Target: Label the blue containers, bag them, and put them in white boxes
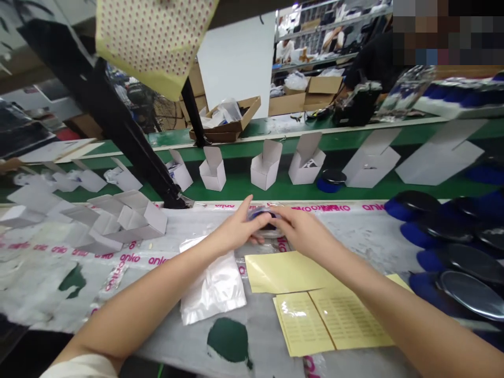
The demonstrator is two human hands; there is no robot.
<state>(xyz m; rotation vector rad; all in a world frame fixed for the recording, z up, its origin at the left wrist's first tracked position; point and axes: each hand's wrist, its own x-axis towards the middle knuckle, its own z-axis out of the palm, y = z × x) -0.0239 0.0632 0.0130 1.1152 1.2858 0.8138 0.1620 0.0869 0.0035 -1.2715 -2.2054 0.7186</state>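
Observation:
Near the middle of the table, my left hand [242, 226] and my right hand [299, 226] both grip a small dark blue round item [264, 215] in clear plastic. The fingers of both hands meet over it and hide much of it. Below my left forearm lies a stack of clear plastic bags [214, 289]. Yellow label sheets [303, 320] are spread under and beside my right forearm. Blue round containers with shiny black lids [449, 226] stand grouped at the right.
Open white boxes [265, 168] stand in a row on the green belt [236, 181] beyond the table. More open white boxes [147, 215] are at the left. A black post [118, 121] slants up at the left, and a dotted yellow sheet [153, 42] hangs above.

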